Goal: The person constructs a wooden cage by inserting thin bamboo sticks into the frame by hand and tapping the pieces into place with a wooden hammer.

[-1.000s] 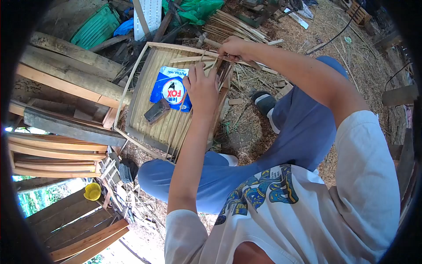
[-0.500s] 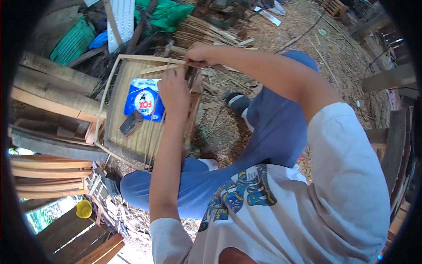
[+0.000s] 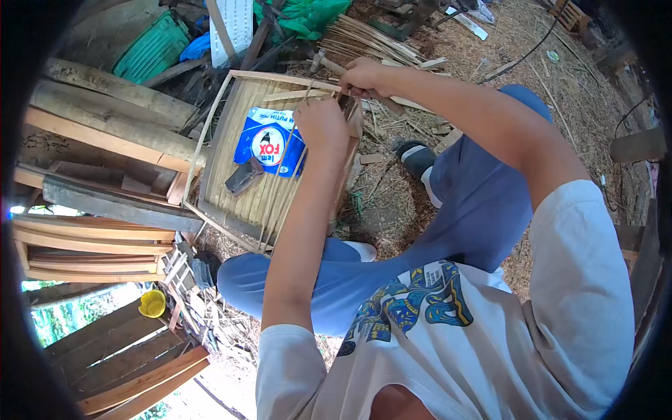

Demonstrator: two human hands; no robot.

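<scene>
A framed slatted wooden panel (image 3: 227,164) lies before me, with a blue and white glue packet (image 3: 280,129) and a dark block (image 3: 244,176) on it. My left hand (image 3: 322,126) is closed at the panel's upper right part, its fingertips pinching a thin strip (image 3: 310,88). Just to the right, my right hand (image 3: 364,77) is closed round the middle of a hammer (image 3: 334,67), at the panel's top right corner. The hammer's head shows left of the fist and its handle end to the right. My fingers hide what is under them.
Curved wooden pieces (image 3: 91,248) and thick beams (image 3: 119,129) stand at the left, near a yellow container (image 3: 152,304). Thin sticks (image 3: 378,42) lie behind the panel, beside a green sheet (image 3: 308,17). Shavings cover the ground.
The view has swung to one side and back. My left hand's fingers, spread over the packet's edge before, are now curled in on the strip. My right hand stays near the panel's corner.
</scene>
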